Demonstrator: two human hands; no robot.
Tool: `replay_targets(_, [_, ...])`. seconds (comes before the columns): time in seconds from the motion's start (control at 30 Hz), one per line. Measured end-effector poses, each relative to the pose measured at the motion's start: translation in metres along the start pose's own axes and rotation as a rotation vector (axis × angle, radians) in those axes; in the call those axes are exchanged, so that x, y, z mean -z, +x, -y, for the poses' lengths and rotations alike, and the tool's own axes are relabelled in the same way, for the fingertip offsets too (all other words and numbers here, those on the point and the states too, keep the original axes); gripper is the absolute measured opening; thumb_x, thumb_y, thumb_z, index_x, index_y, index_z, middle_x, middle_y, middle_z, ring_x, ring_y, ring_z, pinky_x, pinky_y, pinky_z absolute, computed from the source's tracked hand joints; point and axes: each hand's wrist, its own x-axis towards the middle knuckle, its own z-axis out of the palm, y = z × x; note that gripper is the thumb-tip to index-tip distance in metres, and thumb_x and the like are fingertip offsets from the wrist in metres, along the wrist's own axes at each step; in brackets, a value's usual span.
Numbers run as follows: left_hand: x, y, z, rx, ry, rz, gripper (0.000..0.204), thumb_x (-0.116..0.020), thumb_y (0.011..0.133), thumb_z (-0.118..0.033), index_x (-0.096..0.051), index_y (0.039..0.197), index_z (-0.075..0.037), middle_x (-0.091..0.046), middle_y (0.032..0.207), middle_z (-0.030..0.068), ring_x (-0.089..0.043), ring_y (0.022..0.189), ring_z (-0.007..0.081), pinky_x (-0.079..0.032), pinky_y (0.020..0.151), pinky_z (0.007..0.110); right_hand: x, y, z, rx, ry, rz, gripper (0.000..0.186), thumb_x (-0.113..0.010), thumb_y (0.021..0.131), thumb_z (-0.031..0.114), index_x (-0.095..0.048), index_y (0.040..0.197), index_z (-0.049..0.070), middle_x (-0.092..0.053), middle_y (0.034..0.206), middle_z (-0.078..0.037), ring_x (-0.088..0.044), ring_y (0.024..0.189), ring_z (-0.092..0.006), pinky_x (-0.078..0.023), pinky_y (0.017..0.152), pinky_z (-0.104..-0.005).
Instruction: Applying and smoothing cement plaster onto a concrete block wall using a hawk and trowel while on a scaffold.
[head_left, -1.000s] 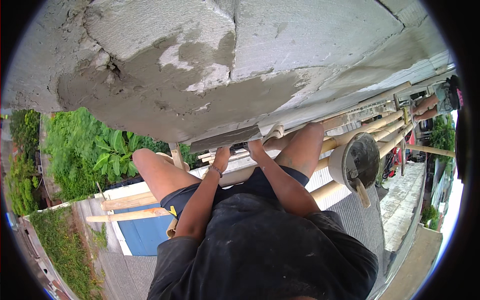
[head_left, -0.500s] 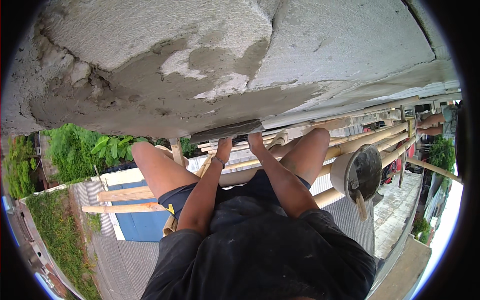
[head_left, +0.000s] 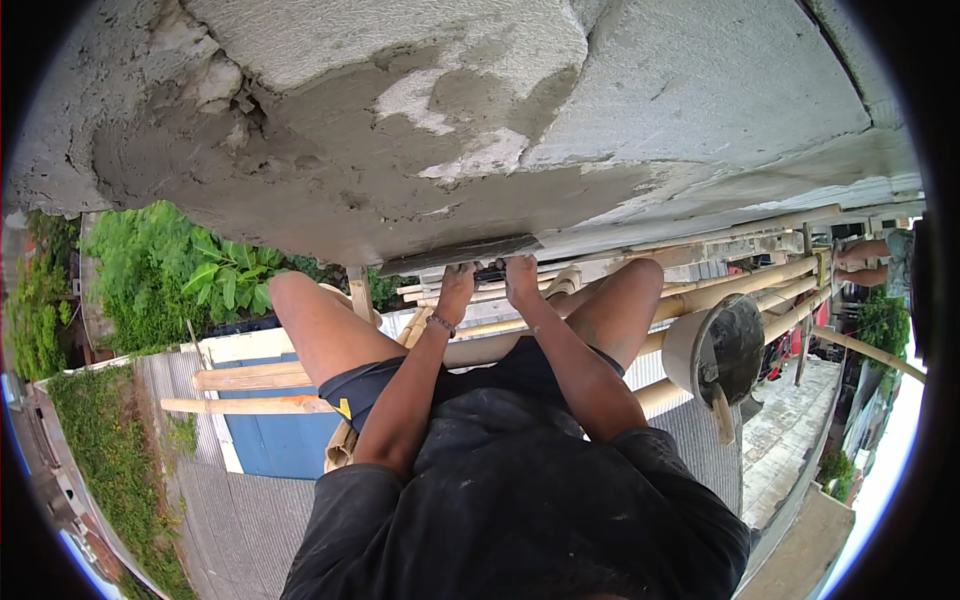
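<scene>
My left hand (head_left: 458, 288) and my right hand (head_left: 520, 279) are both closed on a long plastering float (head_left: 465, 252), side by side at its handle. The float's dark, narrow blade lies along the lower edge of a grey concrete wall (head_left: 700, 90), seemingly against it. Wet mortar (head_left: 240, 190) covers the wall's lower left part in a darker patch, rough and lumpy near the left end. To the right of my knee stands a round bucket (head_left: 681, 347) with dark grey contents. A trowel (head_left: 722, 415) rests in it, its wooden handle over the rim.
I sit on a scaffold of bamboo poles (head_left: 740, 288), high above a corrugated roof (head_left: 255, 530). Pale poles (head_left: 250, 405) stick out at left. Another person's limbs (head_left: 862, 262) show at the far right. Green trees (head_left: 150, 270) and rooftops lie below.
The float's blade has tilted and now shows a thinner face. More of both hands has come into view below it. The wall has shifted slightly right in the picture.
</scene>
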Motion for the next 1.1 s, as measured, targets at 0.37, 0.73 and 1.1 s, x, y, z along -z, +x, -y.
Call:
replay_targets(0.37, [0.04, 0.01, -0.073, 0.599, -1.002, -0.083, 0.014, -0.042, 0.089, -0.017, -0.047, 0.089, -0.003, -0.052, 0.092, 0.0059, -0.051, 0.08, 0.013, -0.045, 0.062, 0.025, -0.041, -0.047, 0.071, 0.002, -0.035, -0.012, 0.01, -0.04, 0.075, -0.004, -0.036, 0.082, 0.002, -0.043, 0.067, -0.008, -0.049, 0.059, -0.0192, -0.045, 0.057, -0.0332])
replay_targets(0.73, [0.103, 0.024, -0.164, 0.54, -0.836, -0.046, 0.017, -0.043, 0.088, -0.018, -0.044, 0.089, -0.001, -0.056, 0.085, 0.0067, -0.049, 0.062, 0.0107, -0.039, 0.053, 0.023, -0.076, -0.095, 0.16, -0.007, -0.069, 0.213, 0.012, -0.037, 0.075, -0.004, -0.048, 0.08, -0.002, -0.053, 0.076, -0.009, -0.046, 0.06, -0.0121, -0.043, 0.054, -0.0268])
replay_targets(1.1, [0.158, 0.025, -0.252, 0.291, -0.805, -0.062, 0.024, -0.046, 0.085, -0.022, -0.046, 0.091, 0.001, -0.057, 0.084, 0.0067, -0.05, 0.059, 0.0094, -0.037, 0.049, 0.021, -0.114, -0.152, 0.25, 0.007, -0.157, 0.278, 0.019, -0.037, 0.077, -0.003, -0.053, 0.087, -0.008, -0.052, 0.077, -0.009, -0.046, 0.065, -0.0112, -0.043, 0.062, -0.0287])
